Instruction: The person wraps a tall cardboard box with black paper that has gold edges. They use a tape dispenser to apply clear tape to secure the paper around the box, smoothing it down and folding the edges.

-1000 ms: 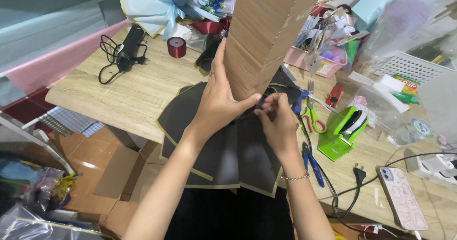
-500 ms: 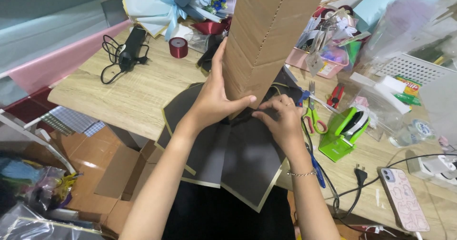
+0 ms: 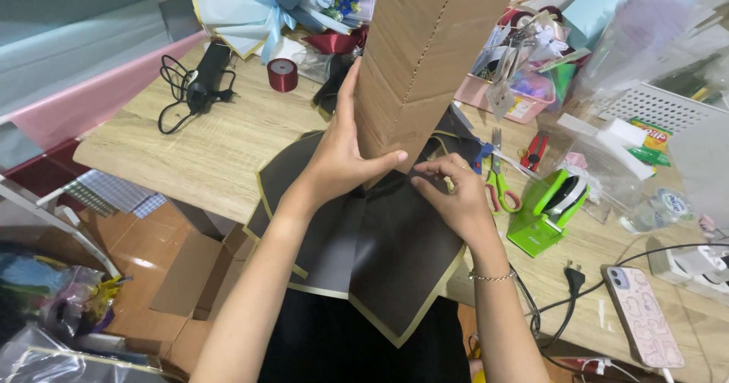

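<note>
Bright, even indoor light, sharp in the middle

Soft shadows fall under the forearms onto the dark wrapping paper (image 3: pixel 380 254); the floor tiles (image 3: pixel 137 258) show a glare patch, and the right edge blurs into hazy pale shapes.

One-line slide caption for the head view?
Left hand steadies a tall cardboard piece while right hand pinches dark gold-edged wrapping paper at its base.

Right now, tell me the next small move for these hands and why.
Probably press the dark wrapping sheet tighter against the base of the cardboard column. The left hand braces the column upright, while the right hand pinches the sheet's top edge just beside it, where the sheet looks loose and not yet fixed.
</note>
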